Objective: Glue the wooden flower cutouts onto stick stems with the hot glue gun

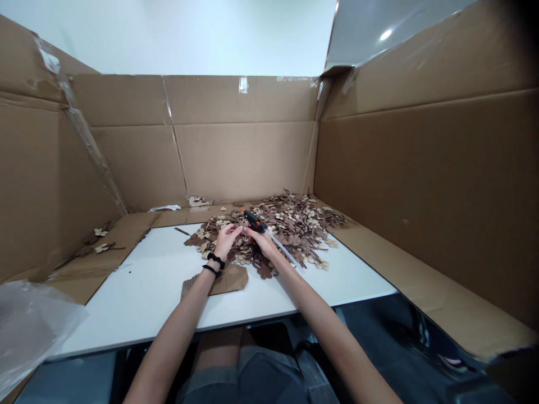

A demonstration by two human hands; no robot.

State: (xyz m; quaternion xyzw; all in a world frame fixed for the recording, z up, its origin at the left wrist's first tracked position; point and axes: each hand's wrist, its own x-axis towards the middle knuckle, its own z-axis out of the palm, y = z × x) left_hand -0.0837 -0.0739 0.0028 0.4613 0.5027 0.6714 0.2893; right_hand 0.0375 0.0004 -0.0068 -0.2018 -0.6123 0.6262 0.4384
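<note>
My right hand (pixel 263 242) is wrapped round a black hot glue gun (pixel 255 222) with an orange tip, which points up and to the left. A long clear glue stick (pixel 283 250) runs out of its back end. Close beside it, my left hand (pixel 227 238) has its fingers pinched together, almost touching the right fingertips. What it pinches is too small to make out. Behind and around both hands spreads a heap of brown and tan flower-shaped pieces (pixel 295 220), mixed with thin dark sticks.
A torn piece of cardboard (pixel 231 279) lies on the white table (pixel 147 292) under my left wrist. Tall cardboard walls (pixel 244 151) stand at the back and both sides. A few flower pieces (pixel 103 247) rest at left, and a clear plastic bag (pixel 33 331) sits near front left.
</note>
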